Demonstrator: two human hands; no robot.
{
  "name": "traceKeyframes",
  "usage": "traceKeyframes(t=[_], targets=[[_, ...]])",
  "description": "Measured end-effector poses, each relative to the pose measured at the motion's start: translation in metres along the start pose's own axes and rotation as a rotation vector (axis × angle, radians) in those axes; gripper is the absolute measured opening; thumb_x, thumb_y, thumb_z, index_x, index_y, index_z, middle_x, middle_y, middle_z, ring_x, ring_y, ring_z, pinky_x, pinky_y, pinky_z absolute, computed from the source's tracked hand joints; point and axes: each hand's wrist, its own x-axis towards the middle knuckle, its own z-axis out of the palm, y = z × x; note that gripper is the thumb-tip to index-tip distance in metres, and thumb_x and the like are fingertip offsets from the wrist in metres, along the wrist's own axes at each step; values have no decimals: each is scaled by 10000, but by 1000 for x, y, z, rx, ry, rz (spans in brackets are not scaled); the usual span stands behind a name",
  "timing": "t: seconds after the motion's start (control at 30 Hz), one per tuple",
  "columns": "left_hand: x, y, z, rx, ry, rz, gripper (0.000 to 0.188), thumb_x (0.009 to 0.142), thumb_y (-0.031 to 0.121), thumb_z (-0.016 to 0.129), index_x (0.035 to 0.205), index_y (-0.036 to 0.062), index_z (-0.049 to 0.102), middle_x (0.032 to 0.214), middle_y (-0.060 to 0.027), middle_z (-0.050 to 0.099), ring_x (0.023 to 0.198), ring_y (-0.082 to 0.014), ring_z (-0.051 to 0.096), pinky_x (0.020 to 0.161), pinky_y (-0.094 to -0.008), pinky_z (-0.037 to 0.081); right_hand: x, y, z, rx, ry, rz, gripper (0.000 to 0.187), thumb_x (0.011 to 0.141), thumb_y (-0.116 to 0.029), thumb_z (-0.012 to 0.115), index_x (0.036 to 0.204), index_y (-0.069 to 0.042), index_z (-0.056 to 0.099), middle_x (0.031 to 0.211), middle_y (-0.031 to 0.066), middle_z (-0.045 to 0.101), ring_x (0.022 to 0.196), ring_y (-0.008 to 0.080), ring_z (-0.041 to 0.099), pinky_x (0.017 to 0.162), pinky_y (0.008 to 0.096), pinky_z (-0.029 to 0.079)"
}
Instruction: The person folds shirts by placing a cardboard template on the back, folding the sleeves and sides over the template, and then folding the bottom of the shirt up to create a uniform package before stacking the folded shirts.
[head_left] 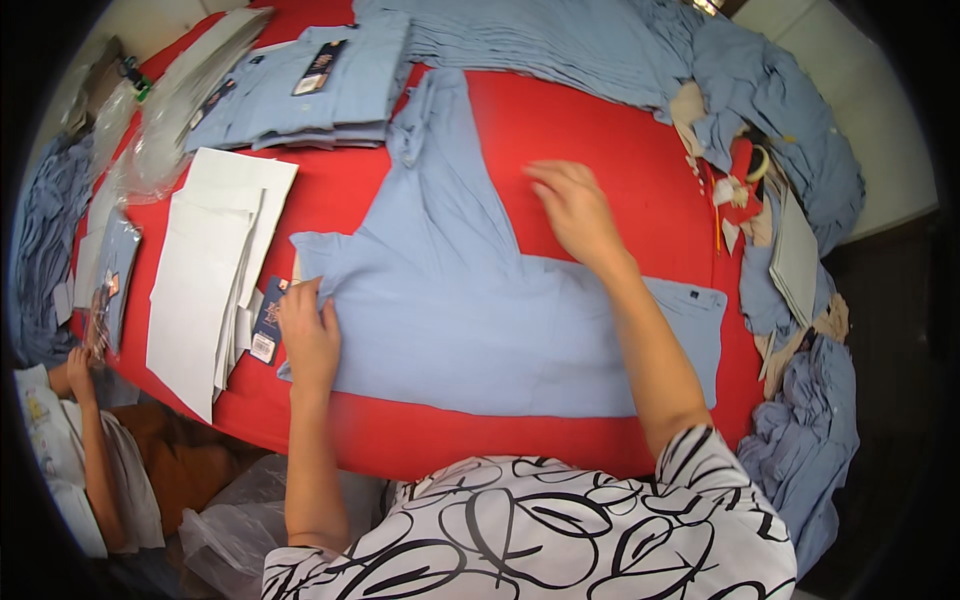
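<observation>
A light blue shirt (450,340) lies spread on the red-covered table in front of me, its body lengthwise from left to right. One sleeve (440,150) stretches away toward the far side, its cuff end bunched. At the shirt's left end, my left hand (308,335) has its fingers curled on the fabric, gripping it. Just left of that hand, a dark blue hang tag (268,320) with a white label sticks out. Above the shirt's far edge, right of the sleeve, my right hand (578,215) is raised with fingers apart, holding nothing.
White card sheets (205,275) lie left of the shirt. Behind them sit folded blue shirts (320,85) with tags and clear plastic bags (165,150). Blue garments (540,40) line the far edge; more heap (800,440) at right. Another person's hand (80,375) holds a bagged shirt (115,275).
</observation>
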Motion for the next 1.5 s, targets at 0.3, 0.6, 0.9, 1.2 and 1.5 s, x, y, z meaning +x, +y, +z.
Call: traceKeyframes(t=[0.3,0.6,0.9,1.2,1.5], targets=[[3,10,1,-280,57,-68,407,782,30,583,1188,28,606,1005,-144,611,950,-309,555,877,-402,418,205,-4,119,-332,-444,-130,717,766,-32,570,1461,-73,399,1450,165,470,1317,369,441,1073,581,327],[7,4,14,-117,134,-92,226,877,176,673,1055,42,639,945,-105,630,930,-294,585,798,-395,414,115,-84,-22,-406,-181,-527,262,717,-93,637,978,-65,646,1080,97,640,1171,303,515,1101,522,319],[19,13,26,-123,116,-158,123,879,120,632,998,93,650,931,-63,637,876,-265,586,809,-372,403,-213,-42,-32,-295,-227,-282,219,721,-55,646,915,-149,685,993,56,590,1056,267,547,1101,659,275],[13,-2,9,-237,-12,77,235,751,-100,492,920,51,554,1013,-83,582,968,-288,557,865,-367,407,-193,-91,-57,187,-334,-305,266,701,-6,642,944,-107,682,1031,78,576,1030,297,533,954,457,426],[11,-1,17,-274,51,8,216,725,-142,479,818,51,511,1052,-93,592,1015,-304,555,926,-397,392,-202,-80,-95,-177,-347,-320,373,694,-2,634,998,-197,727,1023,42,569,963,260,491,896,433,411]])
